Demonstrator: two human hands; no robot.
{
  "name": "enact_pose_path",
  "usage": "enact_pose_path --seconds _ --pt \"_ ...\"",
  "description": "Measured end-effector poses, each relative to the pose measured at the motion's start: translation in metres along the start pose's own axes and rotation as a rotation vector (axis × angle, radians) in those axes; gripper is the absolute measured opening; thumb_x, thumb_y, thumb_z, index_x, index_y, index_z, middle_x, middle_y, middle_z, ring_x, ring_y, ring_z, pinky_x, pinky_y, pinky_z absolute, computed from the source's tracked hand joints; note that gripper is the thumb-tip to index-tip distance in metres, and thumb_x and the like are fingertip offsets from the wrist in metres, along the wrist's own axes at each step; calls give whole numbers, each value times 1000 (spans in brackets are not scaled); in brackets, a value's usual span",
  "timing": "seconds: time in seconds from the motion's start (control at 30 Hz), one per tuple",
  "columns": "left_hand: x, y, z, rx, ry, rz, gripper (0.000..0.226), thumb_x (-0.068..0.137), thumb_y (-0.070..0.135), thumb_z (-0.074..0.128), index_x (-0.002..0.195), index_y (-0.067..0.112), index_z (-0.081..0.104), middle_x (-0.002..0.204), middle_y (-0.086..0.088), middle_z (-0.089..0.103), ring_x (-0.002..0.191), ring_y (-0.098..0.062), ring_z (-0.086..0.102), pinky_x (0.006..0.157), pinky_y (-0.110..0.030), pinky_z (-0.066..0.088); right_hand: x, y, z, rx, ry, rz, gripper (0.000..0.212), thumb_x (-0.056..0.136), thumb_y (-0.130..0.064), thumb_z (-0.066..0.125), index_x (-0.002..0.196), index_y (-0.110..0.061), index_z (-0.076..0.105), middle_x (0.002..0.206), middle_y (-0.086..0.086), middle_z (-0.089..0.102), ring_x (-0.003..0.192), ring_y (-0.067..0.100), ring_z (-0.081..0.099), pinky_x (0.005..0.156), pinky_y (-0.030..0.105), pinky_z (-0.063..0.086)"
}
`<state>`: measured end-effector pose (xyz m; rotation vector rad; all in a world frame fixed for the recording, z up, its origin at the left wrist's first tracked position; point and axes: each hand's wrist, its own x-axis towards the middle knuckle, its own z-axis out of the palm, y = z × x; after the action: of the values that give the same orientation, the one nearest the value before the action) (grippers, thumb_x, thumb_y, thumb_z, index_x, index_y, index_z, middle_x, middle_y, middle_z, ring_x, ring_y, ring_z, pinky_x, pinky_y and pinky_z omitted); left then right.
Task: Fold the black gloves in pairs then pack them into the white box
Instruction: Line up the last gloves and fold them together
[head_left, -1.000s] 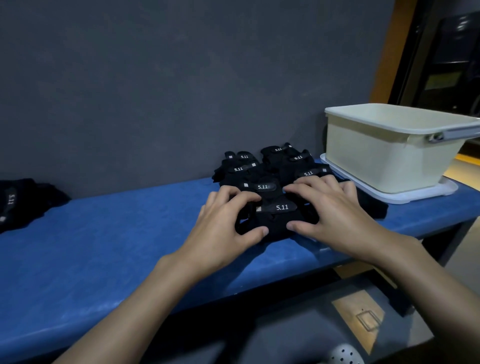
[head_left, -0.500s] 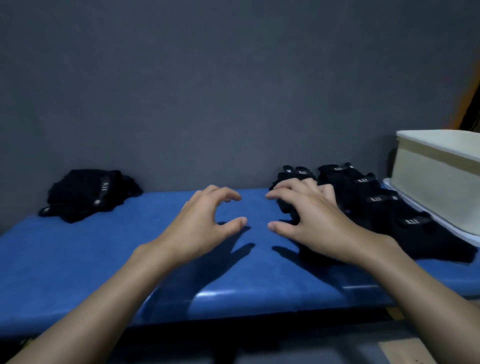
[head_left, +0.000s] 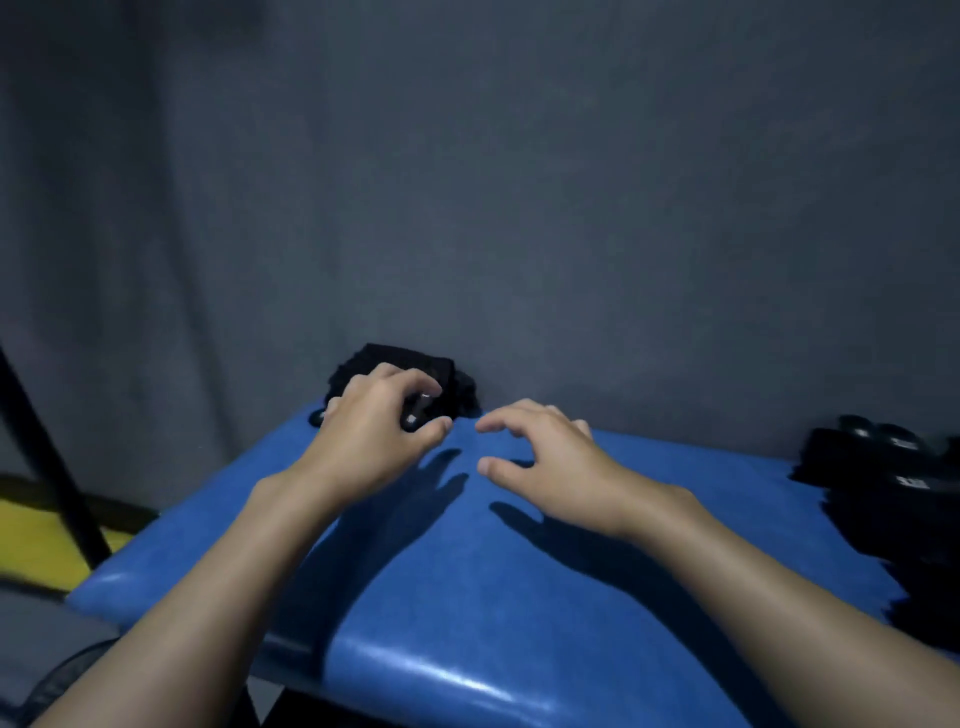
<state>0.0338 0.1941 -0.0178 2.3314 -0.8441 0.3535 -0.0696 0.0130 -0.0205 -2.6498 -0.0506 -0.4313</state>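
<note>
Lying crumpled, black gloves (head_left: 405, 364) sit by left hand (head_left: 374, 431), grip unclear; right hand (head_left: 540, 457) loosely curled, empty.

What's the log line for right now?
left hand: at loose glove pile, grip unclear | right hand: open above blue bench, holding nothing | stacked gloves: bench's right end

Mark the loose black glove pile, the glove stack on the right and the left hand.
loose black glove pile (head_left: 400, 361): head view, top edge behind the knuckles
glove stack (head_left: 875, 506): head view, middle of the stack
left hand (head_left: 371, 439): head view, back of the hand
</note>
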Motion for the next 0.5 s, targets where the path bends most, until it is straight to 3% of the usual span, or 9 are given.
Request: enact_pose_path --seconds 0.17,0.5 --pt "14 -43 4 45 -26 -124 39 87 43 67 124 32 60 127 6 54 121 -20 49 103 -46 40 53 -4 43 147 -10 67 38 91 -41 60 127 -38 51 128 -12 48 127 11 38 111 39 29" --pt "36 -57 15 -66 -25 -153 50 90 35 68 136 31 51 135 8 57 129 -14 50 111 -45 36 106 6 77 301 164 191 42 89 -25 60 130 -27 54 132 -8 49 126 19 44 108 44 36"
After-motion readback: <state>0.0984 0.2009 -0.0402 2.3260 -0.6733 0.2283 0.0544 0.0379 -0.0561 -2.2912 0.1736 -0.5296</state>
